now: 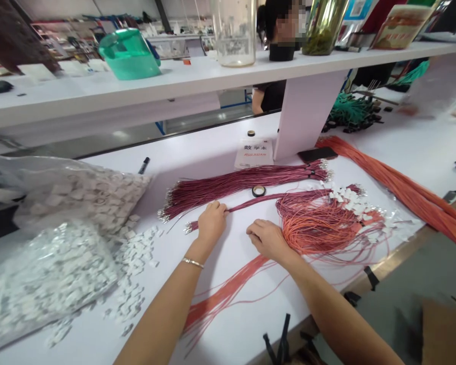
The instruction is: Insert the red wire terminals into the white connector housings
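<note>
My left hand (213,222) is closed round a thin bundle of dark red wires (251,202), near its left end. To the right, my right hand (265,237) hovers over or rests on the table with its fingers curled, and whether anything is between them is hidden. Beside it lies a coil of orange and dark red wires (315,223) with white connectors (351,200). Behind the thin bundle is a thick dark red wire bundle (228,183), and a roll of black tape (258,191) sits between the two. Loose orange wires (228,289) pass below my right hand.
Plastic bags of white connectors (57,274) lie at the left, with loose ones spilled beside them. A shelf (190,76) with jars crosses the back. Long orange wires (399,182) lie at the right. A marker (144,165) and a phone (317,154) are farther back. A person sits beyond the shelf.
</note>
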